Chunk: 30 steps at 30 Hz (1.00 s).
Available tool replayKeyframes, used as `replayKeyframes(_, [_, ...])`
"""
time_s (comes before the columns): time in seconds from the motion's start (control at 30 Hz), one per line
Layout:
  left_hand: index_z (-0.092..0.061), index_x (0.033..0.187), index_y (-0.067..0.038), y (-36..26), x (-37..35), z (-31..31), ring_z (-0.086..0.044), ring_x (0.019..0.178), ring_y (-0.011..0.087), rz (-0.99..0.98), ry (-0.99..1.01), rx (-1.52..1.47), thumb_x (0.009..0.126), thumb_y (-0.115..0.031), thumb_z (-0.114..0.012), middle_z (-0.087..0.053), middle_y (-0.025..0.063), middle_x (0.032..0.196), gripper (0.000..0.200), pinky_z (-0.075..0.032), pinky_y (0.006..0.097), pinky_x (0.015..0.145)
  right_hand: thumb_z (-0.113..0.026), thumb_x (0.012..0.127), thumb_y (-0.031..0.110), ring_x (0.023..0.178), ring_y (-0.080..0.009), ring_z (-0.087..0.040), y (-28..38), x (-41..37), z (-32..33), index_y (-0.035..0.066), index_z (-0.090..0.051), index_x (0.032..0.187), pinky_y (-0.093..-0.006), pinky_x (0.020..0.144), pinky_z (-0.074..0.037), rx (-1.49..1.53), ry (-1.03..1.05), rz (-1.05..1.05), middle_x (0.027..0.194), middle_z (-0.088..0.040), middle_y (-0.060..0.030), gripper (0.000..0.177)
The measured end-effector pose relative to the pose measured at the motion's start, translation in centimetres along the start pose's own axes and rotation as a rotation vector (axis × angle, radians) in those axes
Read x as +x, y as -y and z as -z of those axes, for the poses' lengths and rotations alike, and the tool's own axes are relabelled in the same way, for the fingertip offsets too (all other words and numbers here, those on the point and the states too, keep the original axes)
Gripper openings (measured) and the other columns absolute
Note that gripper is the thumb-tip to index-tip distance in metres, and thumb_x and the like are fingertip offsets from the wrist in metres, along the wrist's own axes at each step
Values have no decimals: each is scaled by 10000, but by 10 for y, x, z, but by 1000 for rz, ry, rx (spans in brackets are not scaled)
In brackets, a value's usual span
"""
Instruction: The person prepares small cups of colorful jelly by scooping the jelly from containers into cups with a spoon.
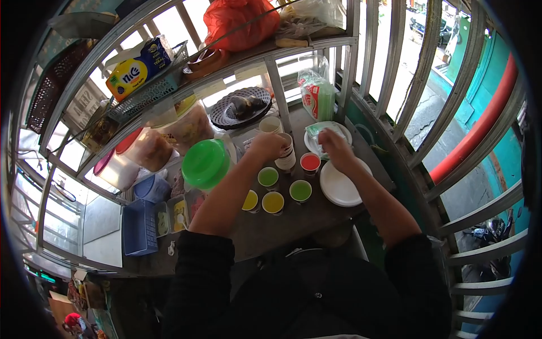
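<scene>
My left hand [267,148] is closed at the upper rim of a tall stack of paper cups [287,160]. My right hand [336,148] has its fingers pinched together over a clear plastic wrapper [317,134] on a white plate [346,132]; what sits between the fingertips is hidden. Just below the hands stand paper cups with coloured contents: a red cup [310,163], a green cup [268,177], another green cup [300,191], a yellow cup [272,203] and a second yellow cup [250,200], partly covered by my left forearm.
White round lids or plates [341,186] lie under my right forearm. A green-lidded container [205,164] is left of my left arm, near a blue basket [139,229]. Behind stand a black woven tray [220,116] and a green plastic pack [326,104]. Metal bars [415,73] border the right.
</scene>
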<state>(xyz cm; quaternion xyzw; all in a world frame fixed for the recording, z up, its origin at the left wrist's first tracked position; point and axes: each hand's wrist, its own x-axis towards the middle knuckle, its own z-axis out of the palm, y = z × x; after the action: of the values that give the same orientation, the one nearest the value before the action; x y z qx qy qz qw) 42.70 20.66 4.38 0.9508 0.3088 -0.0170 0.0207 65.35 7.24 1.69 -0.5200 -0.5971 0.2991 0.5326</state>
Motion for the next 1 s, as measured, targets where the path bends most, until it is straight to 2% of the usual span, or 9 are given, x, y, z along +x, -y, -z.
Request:
replayKeyframes(0.03, [-712, 956, -105, -2, -3, -2, -705, 891, 362, 8, -29, -21, 881, -258, -635, -728, 145, 917, 187, -557, 488, 773, -619, 981, 234, 860, -262, -646, -4, 10, -14, 6, -572, 976, -380, 806, -495, -80, 15, -59, 904, -636, -132, 233])
replayKeyframes(0.13, [-701, 962, -92, -4, -10, -16, -709, 887, 361, 44, -130, -87, 916, -284, -624, -729, 153, 911, 212, -558, 493, 765, -791, 815, 298, 950, -335, -661, -26, 33, -42, 35, -583, 1165, -394, 881, -513, -452, 204, -76, 1027, -665, -186, 484])
replayKeyframes(0.23, [-687, 964, -85, -7, -18, -30, -709, 871, 364, 83, -252, -140, 945, -294, -607, -723, 163, 902, 224, -556, 494, 755, -877, 688, 349, 1097, -369, -655, -46, 43, -66, 79, -455, 1426, -430, 954, -519, -486, 118, 143, 1211, -652, -222, 892])
replayKeyframes(0.33, [-677, 954, -91, -10, -25, -40, -706, 849, 363, 92, -346, -145, 954, -285, -606, -717, 152, 891, 206, -557, 491, 746, -879, 669, 354, 1199, -392, -623, -47, 51, -85, 131, -283, 1561, -463, 1010, -509, -464, 134, 151, 1336, -604, -241, 1096])
replayKeyframes(0.43, [-671, 934, -104, -16, -32, -42, -703, 844, 352, 109, -382, -151, 943, -267, -616, -713, 132, 880, 173, -559, 483, 738, -886, 664, 369, 1240, -395, -603, -33, 55, -87, 172, -241, 1588, -479, 1012, -504, -512, 226, 13, 1400, -575, -233, 1144])
replayKeyframes(0.53, [-669, 935, -113, -17, -36, -45, -703, 852, 337, 114, -429, -157, 930, -253, -624, -712, 116, 883, 148, -561, 472, 726, -885, 666, 369, 1230, -396, -609, -37, 55, -91, 198, -256, 1584, -475, 1012, -505, -506, 201, -17, 1399, -582, -216, 1126])
replayKeyframes(0.73, [-661, 955, -124, -18, -36, -46, -703, 876, 329, 113, -496, -132, 939, -227, -604, -713, 100, 935, 119, -561, 463, 720, -898, 656, 361, 1233, -390, -610, -32, 53, -92, 198, -277, 1574, -470, 1007, -509, -513, 161, -101, 1365, -617, -184, 1120])
replayKeyframes(0.83, [-645, 964, -118, -20, -37, -32, -697, 889, 344, 163, -546, -143, 960, -230, -587, -712, 107, 947, 126, -556, 470, 725, -909, 650, 360, 1229, -381, -616, -17, 54, -85, 194, -301, 1563, -465, 1011, -507, -455, 188, -237, 1351, -632, -173, 1109])
replayKeyframes(1.0, [-622, 1008, -100, -13, -49, 18, -682, 907, 374, 178, -647, -171, 984, -244, -575, -712, 129, 970, 153, -549, 482, 730, -927, 625, 379, 1227, -377, -619, -27, 53, -84, 167, -289, 1573, -451, 1027, -499, -499, 203, -158, 1354, -633, -173, 1163])
